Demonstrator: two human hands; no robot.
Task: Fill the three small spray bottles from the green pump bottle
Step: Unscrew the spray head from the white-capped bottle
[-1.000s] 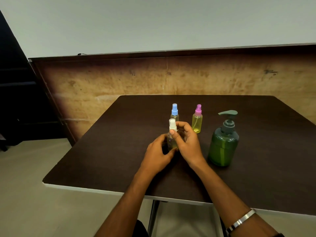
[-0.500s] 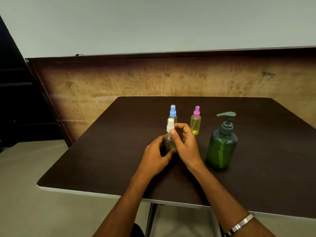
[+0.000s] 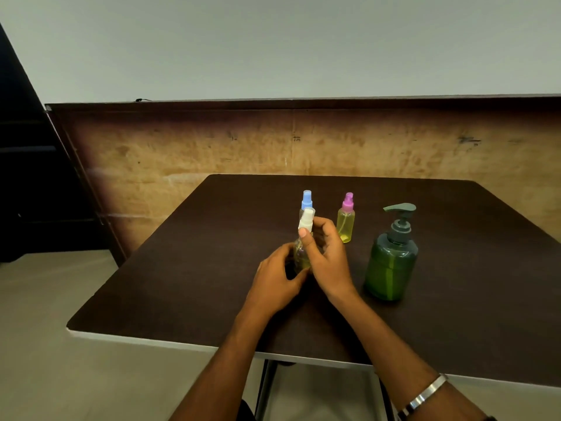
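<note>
At the middle of the dark table (image 3: 188, 268) both hands hold a small clear spray bottle with a white cap (image 3: 306, 220). My left hand (image 3: 274, 281) grips its body from the left. My right hand (image 3: 326, 256) pinches it just below the cap, thumb in front. The bottle holds yellowish liquid. Behind it stands a blue-capped spray bottle (image 3: 307, 200), mostly hidden. A pink-capped spray bottle (image 3: 346, 218) with yellow liquid stands upright to the right. The green pump bottle (image 3: 391, 259) stands further right, untouched.
A worn wooden panel (image 3: 273, 147) runs behind the table. The table's near edge (image 3: 170, 340) is white, with a metal leg (image 3: 267, 387) below. Grey floor lies to the left. A metal bangle (image 3: 425, 396) sits on my right wrist.
The white-capped bottle tilts slightly to the right and my right thumb has slid up toward the cap. Both hands stay on the bottle.
</note>
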